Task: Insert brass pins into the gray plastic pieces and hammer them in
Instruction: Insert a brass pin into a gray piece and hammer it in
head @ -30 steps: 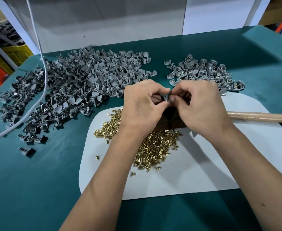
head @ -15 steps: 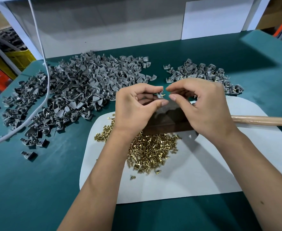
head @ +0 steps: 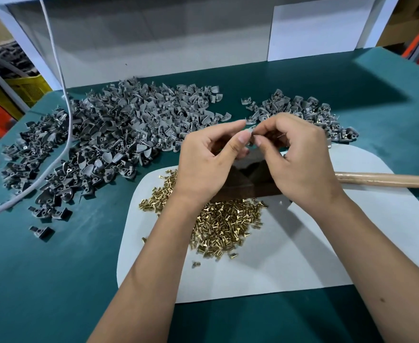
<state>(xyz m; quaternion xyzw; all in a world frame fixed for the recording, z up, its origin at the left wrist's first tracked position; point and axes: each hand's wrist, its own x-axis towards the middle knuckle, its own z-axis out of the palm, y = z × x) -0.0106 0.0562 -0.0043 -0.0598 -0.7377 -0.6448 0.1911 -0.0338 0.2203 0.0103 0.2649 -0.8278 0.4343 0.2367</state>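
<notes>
My left hand point(head: 210, 157) and my right hand point(head: 300, 157) meet above the white mat point(head: 302, 256). Between their thumb and finger tips is one small gray plastic piece point(head: 250, 131), pinched from both sides. I cannot make out a brass pin in it. A heap of brass pins point(head: 228, 224) lies on the mat under my left wrist. A dark block point(head: 243, 184) sits on the mat below my hands. The hammer's wooden handle point(head: 389, 180) runs off to the right; its head is hidden behind my right hand.
A large pile of gray pieces point(head: 119, 134) covers the green table point(head: 42, 268) at the left. A smaller pile point(head: 302, 107) lies behind my right hand. A white cable point(head: 64, 134) crosses the left pile. White panels close the back; a yellow crate point(head: 22, 87) stands beyond the left edge.
My hands have risen slightly and spread apart at the fingers, still working the same gray piece. The view has tilted a little.
</notes>
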